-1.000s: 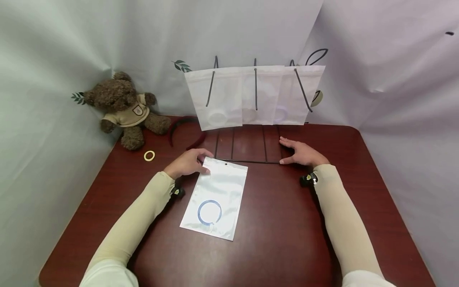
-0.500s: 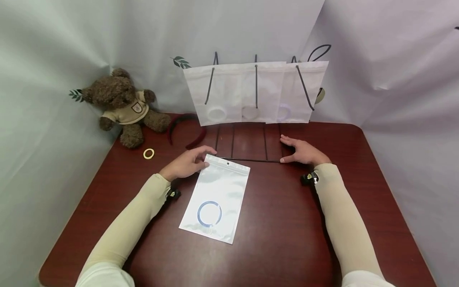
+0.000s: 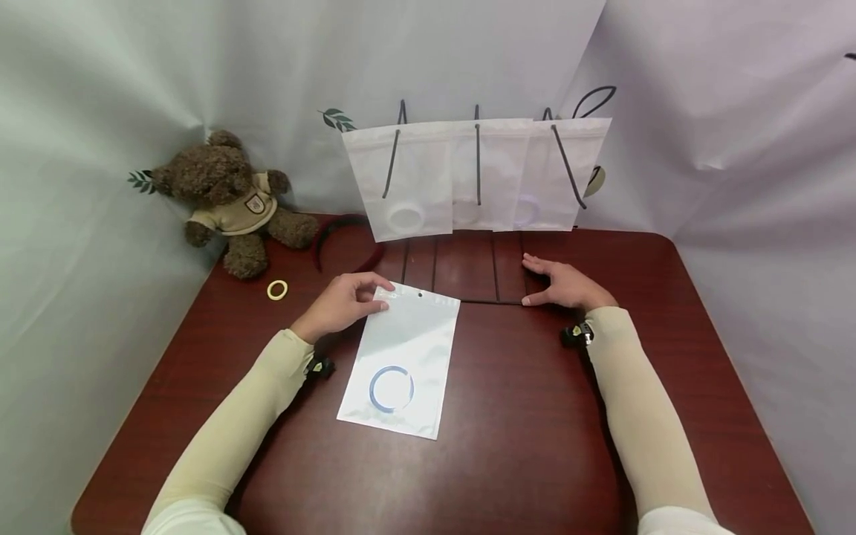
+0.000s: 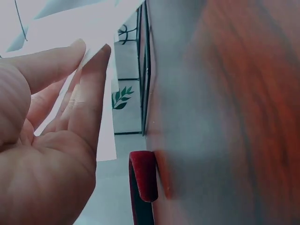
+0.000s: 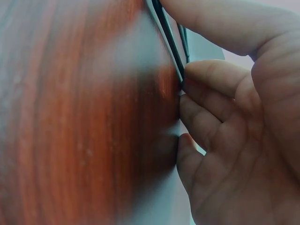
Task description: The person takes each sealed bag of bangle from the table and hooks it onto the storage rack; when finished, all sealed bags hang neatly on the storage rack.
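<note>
A white flat zip bag point(image 3: 408, 342) with a blue ring point(image 3: 391, 389) inside hangs tilted in front of the black wire rack point(image 3: 495, 260). My left hand point(image 3: 344, 301) pinches its upper left corner between thumb and fingers; the left wrist view shows the fingertips point(image 4: 104, 54) meeting on the bag's edge. My right hand point(image 3: 568, 286) rests at the right front corner of the rack's base, fingers spread, thumb point(image 5: 211, 23) by the wire. Several white bags point(image 3: 491, 174) hang from the rack's hooks, with faint rings inside.
A brown teddy bear point(image 3: 224, 200) in a beige shirt sits at the back left. Beside it lie a dark red headband point(image 3: 369, 260) and a yellow ring point(image 3: 277, 290) on the reddish wooden table point(image 3: 521, 431). White fabric point(image 3: 287, 67) hangs behind.
My left hand has moved slightly left, and the bag it holds has shifted a little toward the rack, its top covering part of the base's front bar. The right hand stays put.
</note>
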The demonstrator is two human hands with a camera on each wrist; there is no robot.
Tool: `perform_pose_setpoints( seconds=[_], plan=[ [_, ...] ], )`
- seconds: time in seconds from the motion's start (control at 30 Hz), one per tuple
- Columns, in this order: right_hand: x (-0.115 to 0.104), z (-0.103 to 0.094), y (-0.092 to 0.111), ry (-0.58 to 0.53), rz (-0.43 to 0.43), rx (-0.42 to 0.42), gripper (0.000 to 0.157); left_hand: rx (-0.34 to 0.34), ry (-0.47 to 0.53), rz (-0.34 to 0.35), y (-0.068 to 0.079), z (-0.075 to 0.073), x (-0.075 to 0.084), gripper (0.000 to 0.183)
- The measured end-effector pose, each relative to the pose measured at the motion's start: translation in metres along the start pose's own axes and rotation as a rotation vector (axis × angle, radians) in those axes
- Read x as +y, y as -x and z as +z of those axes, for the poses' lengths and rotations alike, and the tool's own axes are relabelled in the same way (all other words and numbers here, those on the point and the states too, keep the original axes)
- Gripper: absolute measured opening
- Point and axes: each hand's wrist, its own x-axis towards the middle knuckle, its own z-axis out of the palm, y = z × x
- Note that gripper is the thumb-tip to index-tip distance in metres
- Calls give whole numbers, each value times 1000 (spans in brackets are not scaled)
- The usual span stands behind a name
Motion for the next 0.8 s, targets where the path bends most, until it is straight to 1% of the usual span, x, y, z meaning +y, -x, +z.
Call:
perform_pose_setpoints(
  seconds=[0.1, 0.27, 0.33, 0.47, 0.53, 0.57, 0.7, 0.8],
  plan=[
    [0, 1, 0, 3, -4, 4, 99, 15, 17, -1, 2, -3, 1, 27],
    [2, 3, 1, 5, -1, 1, 100, 34, -7, 0, 5, -10, 6, 29],
    [2, 3, 1, 4, 6, -1, 101, 47, 25, -5, 5, -12, 10, 31],
    [3, 2, 1, 0, 6, 4, 101, 91, 124, 3, 2, -16, 17, 33],
    [3, 2, 1, 0, 11, 8, 101, 113, 168, 23, 1, -16, 21, 32],
    [2, 2, 1, 4, 8, 8, 101, 127, 174, 39, 1, -16, 23, 31],
    [0, 2, 0, 9, -1, 10, 101, 173, 176, 104, 2, -16, 31, 29],
    [-1, 2, 0, 6, -5, 15, 101, 214, 175, 135, 4, -18, 38, 29]
  ],
)
